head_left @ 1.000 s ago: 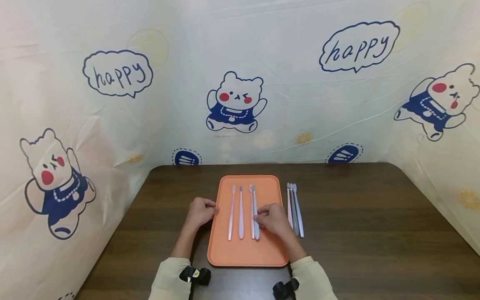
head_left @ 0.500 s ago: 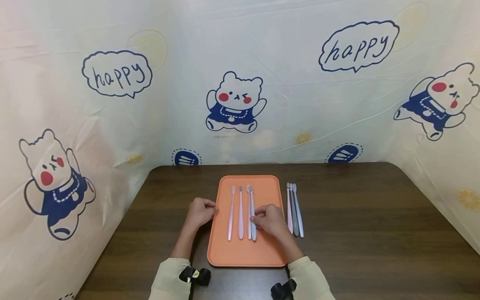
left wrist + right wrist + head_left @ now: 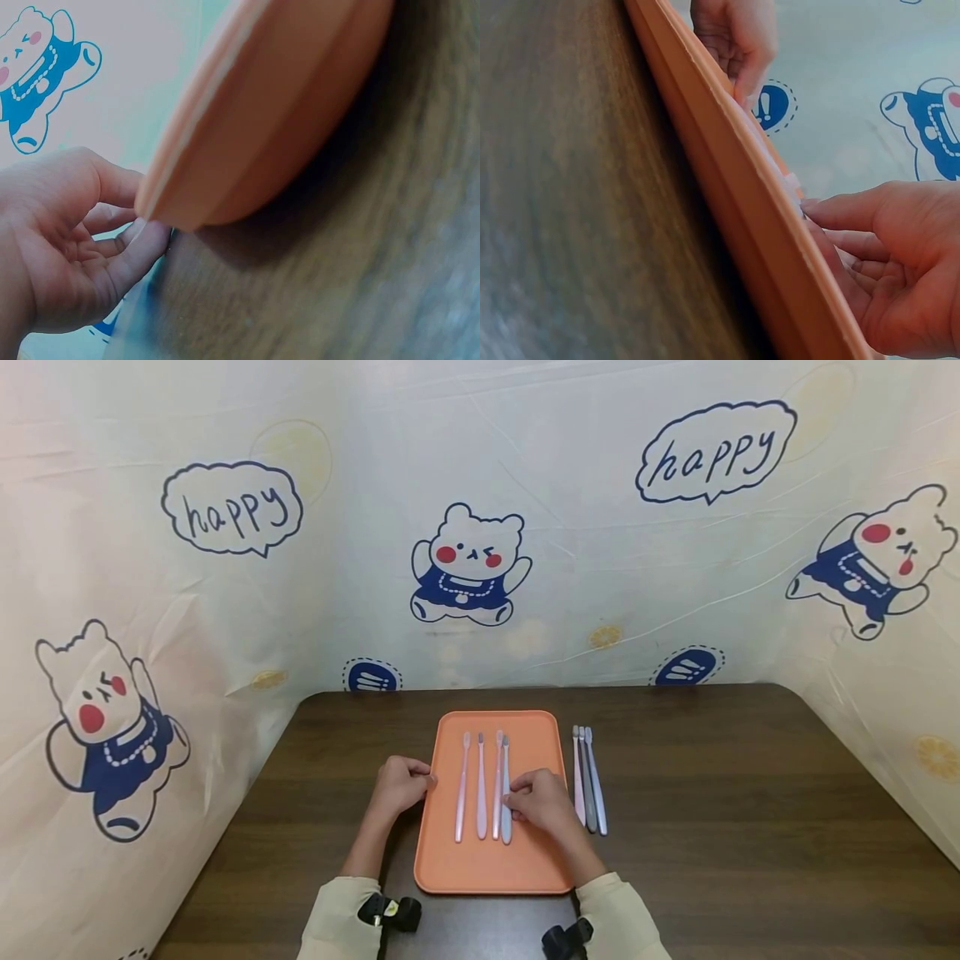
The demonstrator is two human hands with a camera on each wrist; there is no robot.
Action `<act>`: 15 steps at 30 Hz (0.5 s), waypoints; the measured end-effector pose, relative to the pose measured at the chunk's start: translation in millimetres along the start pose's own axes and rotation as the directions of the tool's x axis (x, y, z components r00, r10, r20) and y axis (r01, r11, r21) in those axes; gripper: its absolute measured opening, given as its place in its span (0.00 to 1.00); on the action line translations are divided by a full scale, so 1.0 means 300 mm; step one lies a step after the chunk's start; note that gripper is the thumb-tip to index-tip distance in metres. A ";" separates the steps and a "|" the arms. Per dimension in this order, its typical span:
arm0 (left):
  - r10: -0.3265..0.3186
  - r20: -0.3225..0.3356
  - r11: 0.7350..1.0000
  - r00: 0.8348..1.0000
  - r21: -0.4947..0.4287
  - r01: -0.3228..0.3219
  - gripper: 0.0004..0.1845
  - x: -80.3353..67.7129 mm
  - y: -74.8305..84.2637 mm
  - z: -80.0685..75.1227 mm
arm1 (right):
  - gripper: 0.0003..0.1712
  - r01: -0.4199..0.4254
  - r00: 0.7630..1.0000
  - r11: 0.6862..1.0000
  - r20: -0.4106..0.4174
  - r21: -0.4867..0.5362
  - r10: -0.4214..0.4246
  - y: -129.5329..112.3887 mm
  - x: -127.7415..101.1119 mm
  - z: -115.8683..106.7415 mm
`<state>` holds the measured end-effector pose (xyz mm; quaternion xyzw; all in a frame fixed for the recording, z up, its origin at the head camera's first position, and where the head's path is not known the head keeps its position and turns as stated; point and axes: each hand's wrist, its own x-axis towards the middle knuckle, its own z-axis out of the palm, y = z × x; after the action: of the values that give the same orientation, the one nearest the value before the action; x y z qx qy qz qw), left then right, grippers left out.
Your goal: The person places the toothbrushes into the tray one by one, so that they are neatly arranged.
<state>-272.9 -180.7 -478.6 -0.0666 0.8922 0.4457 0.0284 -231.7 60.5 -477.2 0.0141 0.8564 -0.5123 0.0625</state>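
An orange tray [image 3: 495, 872] lies on the table, bearing several toothbrushes side by side. Its left rim is pinched between the thumb and finger of my left hand [image 3: 401, 782], as the left wrist view confirms at the tray's edge [image 3: 247, 112]. My right hand [image 3: 543, 797] reaches over the right rim and pinches a light-blue toothbrush [image 3: 507, 831] at mid-handle. Just left of that brush lies a pink toothbrush [image 3: 497, 810], then a lilac-pink one [image 3: 482, 810] and another pink one [image 3: 461, 802]. In the right wrist view the tray wall hides most of the brushes.
On the table right of the tray, a pink toothbrush [image 3: 579, 793], a grey one [image 3: 589, 797] and a blue one [image 3: 598, 802] lie close together, partly behind my right hand. A patterned curtain [image 3: 585, 552] stands behind the brown table [image 3: 720, 802].
My right hand has shifted a little left with the light-blue toothbrush, and the neighbouring pink brush has slid left too. The two brush heads now stand slightly apart. My left hand stays put.
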 end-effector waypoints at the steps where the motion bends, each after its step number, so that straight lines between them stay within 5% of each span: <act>1: 0.000 0.000 1.000 1.000 -0.002 0.000 0.10 0.000 0.000 0.000 | 0.10 0.003 1.000 1.000 0.000 -0.002 -0.003 0.000 -0.001 -0.001; 15: -0.010 0.009 1.000 1.000 -0.006 0.010 0.10 -0.001 0.002 -0.002 | 0.09 0.056 0.998 0.998 0.000 -0.001 -0.056 0.005 -0.012 -0.031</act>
<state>-272.6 -180.9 -477.6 -0.0690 0.8905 0.4485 0.0346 -229.0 69.5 -473.7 -0.0100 0.8568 -0.5132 0.0484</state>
